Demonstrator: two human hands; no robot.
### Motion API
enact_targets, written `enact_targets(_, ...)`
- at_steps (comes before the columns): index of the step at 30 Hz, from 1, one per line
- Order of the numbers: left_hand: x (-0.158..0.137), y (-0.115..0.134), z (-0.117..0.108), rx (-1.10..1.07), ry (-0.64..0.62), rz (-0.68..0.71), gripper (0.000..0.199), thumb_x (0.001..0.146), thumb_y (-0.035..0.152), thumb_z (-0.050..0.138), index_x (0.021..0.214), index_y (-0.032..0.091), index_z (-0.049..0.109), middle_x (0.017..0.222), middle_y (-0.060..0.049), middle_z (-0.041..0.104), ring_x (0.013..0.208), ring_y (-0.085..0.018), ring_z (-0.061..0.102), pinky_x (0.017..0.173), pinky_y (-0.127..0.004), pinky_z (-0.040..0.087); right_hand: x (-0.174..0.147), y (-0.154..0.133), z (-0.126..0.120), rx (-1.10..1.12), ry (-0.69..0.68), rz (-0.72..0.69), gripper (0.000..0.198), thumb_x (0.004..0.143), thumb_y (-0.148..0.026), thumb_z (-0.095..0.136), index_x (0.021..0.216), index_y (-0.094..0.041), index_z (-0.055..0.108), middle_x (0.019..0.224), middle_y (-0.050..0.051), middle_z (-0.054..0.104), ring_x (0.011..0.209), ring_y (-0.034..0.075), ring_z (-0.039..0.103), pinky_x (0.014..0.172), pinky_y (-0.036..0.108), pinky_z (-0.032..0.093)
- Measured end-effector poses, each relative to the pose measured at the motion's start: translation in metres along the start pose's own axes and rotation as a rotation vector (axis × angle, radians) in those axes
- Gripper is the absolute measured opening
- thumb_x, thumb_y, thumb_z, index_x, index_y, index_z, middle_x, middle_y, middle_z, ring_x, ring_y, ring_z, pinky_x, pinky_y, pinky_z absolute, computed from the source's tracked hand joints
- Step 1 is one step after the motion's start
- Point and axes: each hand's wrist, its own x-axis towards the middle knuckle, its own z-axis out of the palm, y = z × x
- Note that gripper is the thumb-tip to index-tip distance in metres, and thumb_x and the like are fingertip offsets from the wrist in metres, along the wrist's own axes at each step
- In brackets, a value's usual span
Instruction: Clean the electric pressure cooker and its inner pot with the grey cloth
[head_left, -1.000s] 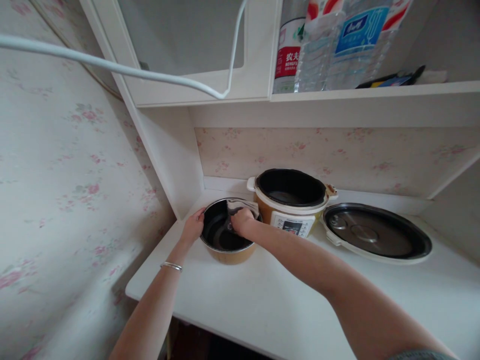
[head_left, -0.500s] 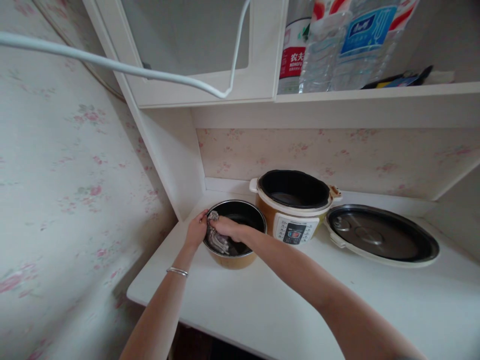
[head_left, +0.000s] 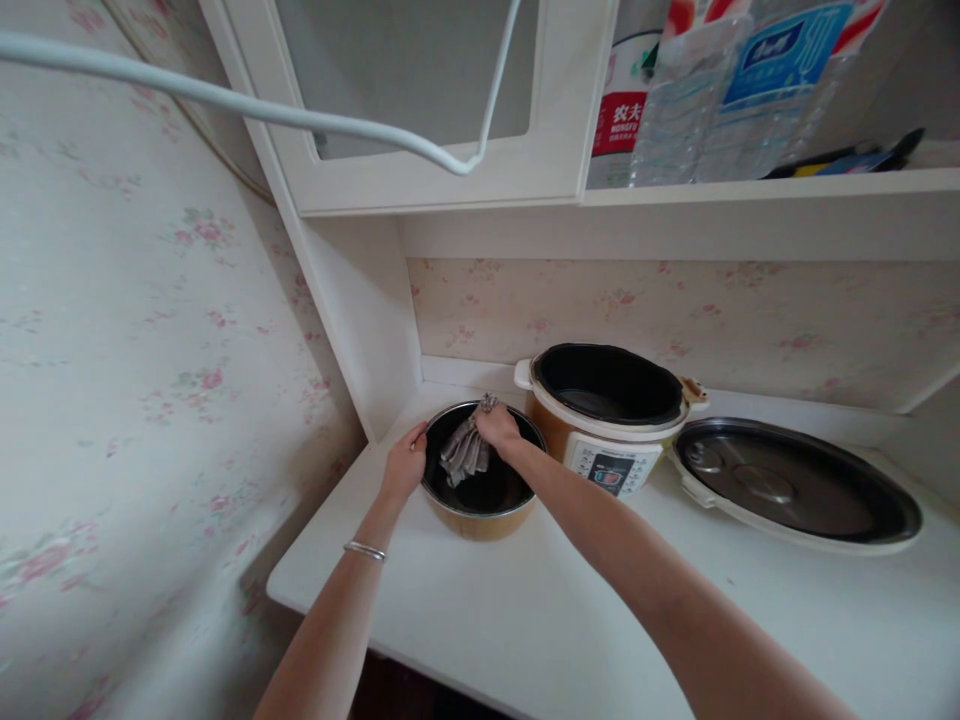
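Note:
A round pot (head_left: 480, 526) with a dark inside and a golden-tan outer wall stands on the white counter. My left hand (head_left: 406, 460) grips its rim at the left side, thumb over the edge. Inside the pot's mouth, my right hand (head_left: 496, 424) clutches a crumpled grey, patterned cloth (head_left: 465, 452), which hangs in folds toward the left wall. A tuft of the cloth pokes out above my fist. Just right of the pot sits an electric pressure cooker (head_left: 613, 462) with its dark inside uncovered.
The cooker's lid (head_left: 795, 485) lies underside up on the counter (head_left: 480, 610) at the right. Overhead is a shelf with several plastic bottles (head_left: 679, 110) and a glass-fronted cabinet door (head_left: 442, 180). A white cable or rod (head_left: 300, 115) crosses the upper left, before floral wallpaper (head_left: 150, 420).
My right hand has moved the cloth from the pot's left wall toward its middle and back, lifting it somewhat. My left hand stays on the rim. The view has shifted slightly left.

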Motion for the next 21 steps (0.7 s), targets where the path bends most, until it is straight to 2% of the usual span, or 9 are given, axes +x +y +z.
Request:
enact_targets(2, 0.0, 0.0, 0.001, -0.008, 0.003, 0.002, 0.038, 0.092, 0.026, 0.043, 0.124, 0.02, 0.064, 0.127, -0.005, 0.064, 0.121, -0.02, 0.056, 0.107, -0.033, 0.039, -0.002, 0.002, -0.002, -0.05, 0.005, 0.029, 0.046, 0.094, -0.041, 0.033, 0.124, -0.009, 0.051, 0.118, 0.024, 0.06, 0.107, 0.032, 0.06, 0.087, 0.044, 0.046)
enact_targets(5, -0.001, 0.001, 0.0, -0.011, 0.007, 0.003, 0.038, 0.093, 0.026, 0.042, 0.124, 0.02, 0.063, 0.127, -0.005, 0.064, 0.122, -0.019, 0.056, 0.107, -0.034, 0.039, -0.007, -0.009, 0.004, -0.085, -0.082, -0.041, 0.04, 0.092, -0.037, 0.035, 0.119, -0.015, 0.054, 0.115, 0.018, 0.063, 0.104, 0.029, 0.062, 0.084, 0.038, 0.046)
enact_targets(9, -0.002, 0.003, -0.001, 0.005, 0.004, 0.007, 0.038, 0.093, 0.024, 0.042, 0.123, 0.02, 0.064, 0.124, -0.006, 0.066, 0.119, -0.02, 0.058, 0.105, -0.034, 0.041, -0.02, -0.03, 0.021, -0.112, -0.287, -0.232, 0.029, 0.087, -0.032, 0.042, 0.108, -0.021, 0.06, 0.109, 0.008, 0.067, 0.097, 0.022, 0.063, 0.079, 0.028, 0.045)
enact_targets(12, -0.001, 0.003, -0.003, 0.012, 0.004, 0.008, 0.038, 0.093, 0.024, 0.042, 0.123, 0.019, 0.064, 0.125, -0.007, 0.065, 0.119, -0.02, 0.058, 0.105, -0.033, 0.041, -0.033, -0.034, 0.024, -0.156, -0.476, -0.299, 0.021, 0.081, -0.029, 0.048, 0.092, -0.021, 0.064, 0.098, 0.003, 0.069, 0.085, 0.018, 0.063, 0.071, 0.025, 0.045)
enact_targets(17, 0.0, 0.002, -0.003, 0.007, -0.012, 0.011, 0.039, 0.093, 0.027, 0.042, 0.125, 0.018, 0.063, 0.128, -0.007, 0.063, 0.122, -0.02, 0.056, 0.107, -0.034, 0.039, -0.047, -0.015, -0.005, -0.314, -0.759, -0.204, 0.019, 0.058, -0.03, 0.073, 0.071, -0.017, 0.068, 0.069, 0.002, 0.067, 0.058, 0.018, 0.061, 0.056, 0.028, 0.046)
enact_targets(21, -0.001, 0.001, -0.003, -0.007, -0.019, 0.021, 0.039, 0.093, 0.029, 0.043, 0.126, 0.018, 0.062, 0.129, -0.007, 0.063, 0.123, -0.02, 0.055, 0.108, -0.034, 0.038, -0.046, -0.001, -0.02, -0.47, -0.756, -0.117, 0.013, 0.056, -0.021, 0.075, 0.066, -0.015, 0.069, 0.06, 0.004, 0.064, 0.064, 0.023, 0.066, 0.065, 0.034, 0.051)
